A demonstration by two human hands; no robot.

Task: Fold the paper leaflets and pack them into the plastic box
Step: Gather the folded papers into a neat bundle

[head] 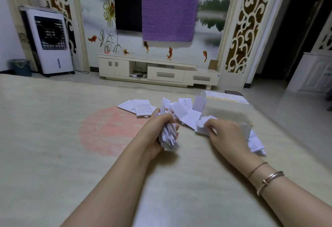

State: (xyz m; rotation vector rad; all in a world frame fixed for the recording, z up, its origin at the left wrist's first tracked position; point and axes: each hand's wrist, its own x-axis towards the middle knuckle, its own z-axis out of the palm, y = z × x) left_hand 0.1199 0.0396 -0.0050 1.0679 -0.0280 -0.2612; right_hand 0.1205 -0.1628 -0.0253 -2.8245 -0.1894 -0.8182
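My left hand (158,128) grips a thick stack of folded white leaflets (168,138), held on edge above the carpet. To its right, my right hand (226,133) pinches a single white leaflet (202,128) at its left side. Loose folded leaflets (185,113) lie scattered on the carpet just beyond both hands. A clear plastic box (226,108) stands behind my right hand with its flap raised on the left. More printed leaflets (255,144) lie to the right of my right hand, partly hidden by it.
Two flat printed leaflets (139,109) lie to the far left of the pile. The pale carpet (71,155) has a pink round patch. A low TV cabinet (158,70) and a white air cooler (50,41) stand against the far wall.
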